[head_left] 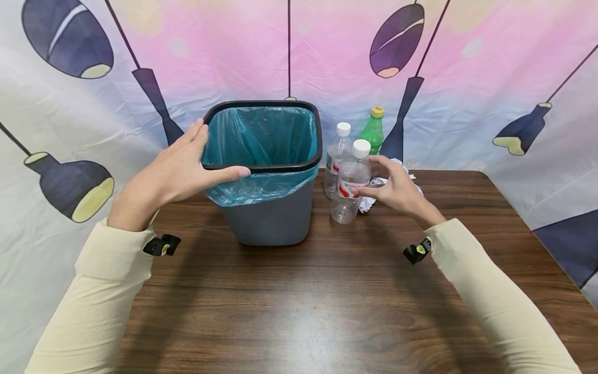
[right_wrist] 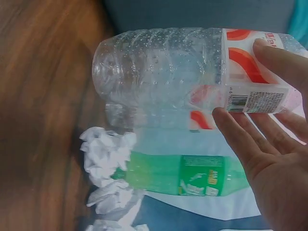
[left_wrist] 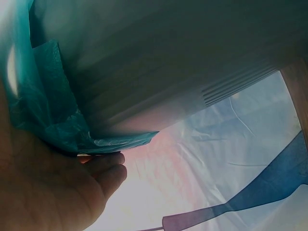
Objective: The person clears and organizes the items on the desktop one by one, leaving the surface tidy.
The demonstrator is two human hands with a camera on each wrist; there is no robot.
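Head view: bright, diffuse light from above leaves a pale glare on the near part of the worktop [head_left: 280,291] and soft-edged shadows beside the left sleeve [head_left: 93,301] and right sleeve [head_left: 495,296], both stretched toward the lower corners. Left wrist view: the bin [left_wrist: 159,62] appears dim and smeared, while the backdrop [left_wrist: 192,154] washes out to white at lower centre. Right wrist view: muted, slightly hazy light, with small glints on the clear bottle [right_wrist: 159,67].

The bin [head_left: 271,223] is grey, its liner [head_left: 268,132] teal, and a clear bottle [head_left: 351,172] wears a red-and-white label [head_left: 348,190]
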